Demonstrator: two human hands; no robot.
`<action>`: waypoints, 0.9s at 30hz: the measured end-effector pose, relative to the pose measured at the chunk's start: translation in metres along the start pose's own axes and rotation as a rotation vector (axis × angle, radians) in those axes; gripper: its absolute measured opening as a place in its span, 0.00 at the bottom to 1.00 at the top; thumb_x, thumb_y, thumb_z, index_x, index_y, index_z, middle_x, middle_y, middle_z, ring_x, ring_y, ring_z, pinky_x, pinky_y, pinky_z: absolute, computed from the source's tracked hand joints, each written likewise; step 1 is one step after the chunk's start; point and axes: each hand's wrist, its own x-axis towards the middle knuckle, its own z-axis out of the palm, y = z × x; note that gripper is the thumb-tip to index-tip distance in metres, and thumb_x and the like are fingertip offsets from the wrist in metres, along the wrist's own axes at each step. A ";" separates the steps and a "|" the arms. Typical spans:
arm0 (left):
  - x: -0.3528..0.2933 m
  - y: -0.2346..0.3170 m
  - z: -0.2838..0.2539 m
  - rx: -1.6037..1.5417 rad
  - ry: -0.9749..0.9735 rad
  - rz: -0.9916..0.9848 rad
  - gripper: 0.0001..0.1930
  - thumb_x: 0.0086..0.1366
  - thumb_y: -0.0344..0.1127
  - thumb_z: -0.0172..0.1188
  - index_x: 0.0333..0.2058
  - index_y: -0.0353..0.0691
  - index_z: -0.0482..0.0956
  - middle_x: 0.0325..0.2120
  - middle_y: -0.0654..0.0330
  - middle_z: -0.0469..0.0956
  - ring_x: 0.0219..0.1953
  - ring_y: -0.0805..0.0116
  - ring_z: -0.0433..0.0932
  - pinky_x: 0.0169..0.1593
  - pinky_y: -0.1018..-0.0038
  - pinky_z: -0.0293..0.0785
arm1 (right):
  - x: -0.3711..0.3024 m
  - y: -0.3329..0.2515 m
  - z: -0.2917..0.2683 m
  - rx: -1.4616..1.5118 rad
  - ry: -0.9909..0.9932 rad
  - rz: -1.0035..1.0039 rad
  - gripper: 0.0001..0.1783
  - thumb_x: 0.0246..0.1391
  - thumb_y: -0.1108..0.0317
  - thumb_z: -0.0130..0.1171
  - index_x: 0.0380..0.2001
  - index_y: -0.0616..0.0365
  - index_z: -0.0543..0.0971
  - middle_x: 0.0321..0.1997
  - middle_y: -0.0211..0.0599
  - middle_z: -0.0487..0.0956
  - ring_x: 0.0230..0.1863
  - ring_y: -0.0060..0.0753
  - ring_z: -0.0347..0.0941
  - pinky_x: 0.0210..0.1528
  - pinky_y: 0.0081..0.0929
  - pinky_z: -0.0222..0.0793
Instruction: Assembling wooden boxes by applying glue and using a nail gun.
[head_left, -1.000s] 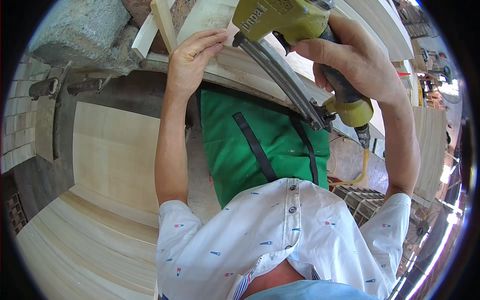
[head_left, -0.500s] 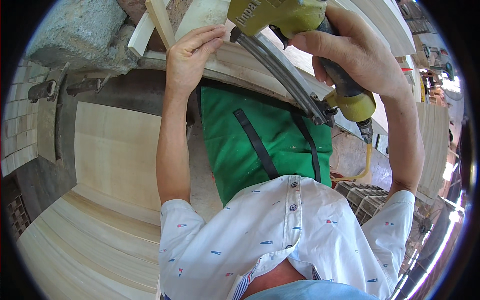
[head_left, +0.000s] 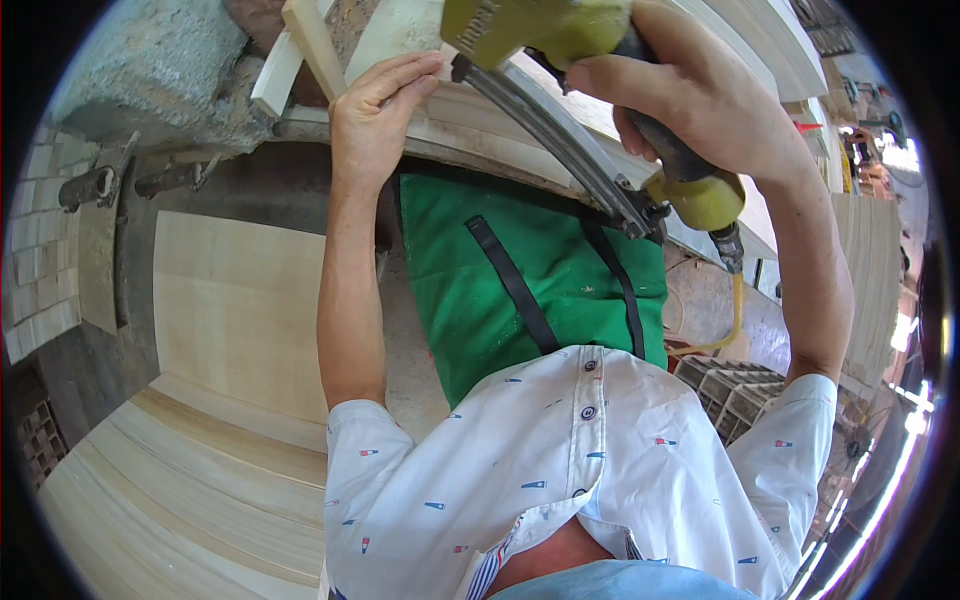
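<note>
My right hand [head_left: 715, 105] grips the black handle of a yellow-green pneumatic nail gun [head_left: 575, 28]. The gun's long grey magazine slants down toward me, and a yellow air hose [head_left: 738, 305] joins the handle's end. Its nose sits close to the fingertips of my left hand [head_left: 375, 125]. That hand is closed, thumb and fingers pressed together at pale wooden boards [head_left: 470, 125] on the workbench. Whatever lies between those fingers is hidden. A green apron [head_left: 450, 290] with black straps hangs below the bench edge.
Left of my arm stand a large pale panel [head_left: 235, 310] and stacked boards [head_left: 210, 480]. A rough grey stone block [head_left: 150, 75] and wood strips [head_left: 312, 45] lie at the far left. A plastic crate [head_left: 725, 395] stands low on the right.
The nail gun and my right hand have shifted slightly left and away from me. My left hand stays almost in place, its fingers still together.
</note>
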 end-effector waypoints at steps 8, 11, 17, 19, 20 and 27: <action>0.000 0.000 0.002 0.016 -0.009 0.010 0.09 0.59 0.24 0.59 0.39 0.33 0.82 0.40 0.57 0.80 0.43 0.72 0.77 0.49 0.78 0.71 | -0.046 0.045 -0.016 0.003 0.166 -0.093 0.16 0.54 0.61 0.58 0.38 0.65 0.73 0.24 0.31 0.74 0.17 0.18 0.71 0.17 0.16 0.66; 0.000 -0.002 0.002 0.010 -0.010 0.009 0.10 0.59 0.24 0.59 0.40 0.33 0.81 0.40 0.57 0.80 0.44 0.72 0.76 0.50 0.77 0.70 | -0.074 0.074 -0.019 0.053 0.301 -0.031 0.16 0.54 0.62 0.58 0.38 0.65 0.73 0.24 0.31 0.74 0.16 0.18 0.71 0.16 0.17 0.66; -0.001 0.002 0.002 0.104 -0.035 0.034 0.11 0.60 0.27 0.60 0.42 0.35 0.81 0.42 0.57 0.80 0.45 0.72 0.76 0.51 0.77 0.70 | -0.087 0.105 -0.022 0.078 0.285 0.045 0.17 0.53 0.61 0.59 0.37 0.64 0.73 0.22 0.31 0.73 0.16 0.19 0.71 0.17 0.17 0.67; -0.001 0.003 0.002 0.065 -0.010 -0.026 0.11 0.61 0.27 0.60 0.42 0.35 0.81 0.42 0.57 0.80 0.45 0.72 0.76 0.50 0.77 0.71 | -0.086 0.106 -0.020 0.068 0.328 0.032 0.17 0.52 0.61 0.60 0.37 0.64 0.73 0.21 0.31 0.73 0.16 0.19 0.70 0.17 0.17 0.66; -0.001 0.003 0.002 0.071 -0.015 -0.004 0.11 0.61 0.27 0.60 0.42 0.35 0.81 0.42 0.57 0.80 0.45 0.72 0.76 0.50 0.77 0.71 | -0.086 0.105 -0.019 0.074 0.329 0.030 0.17 0.52 0.61 0.60 0.37 0.64 0.73 0.21 0.31 0.73 0.16 0.19 0.70 0.17 0.17 0.66; -0.002 0.004 0.002 0.092 -0.015 -0.008 0.11 0.61 0.26 0.59 0.42 0.34 0.81 0.42 0.57 0.80 0.46 0.72 0.75 0.52 0.77 0.69 | -0.087 0.104 -0.019 0.054 0.325 0.009 0.17 0.53 0.61 0.59 0.37 0.65 0.73 0.20 0.30 0.73 0.15 0.18 0.70 0.16 0.17 0.65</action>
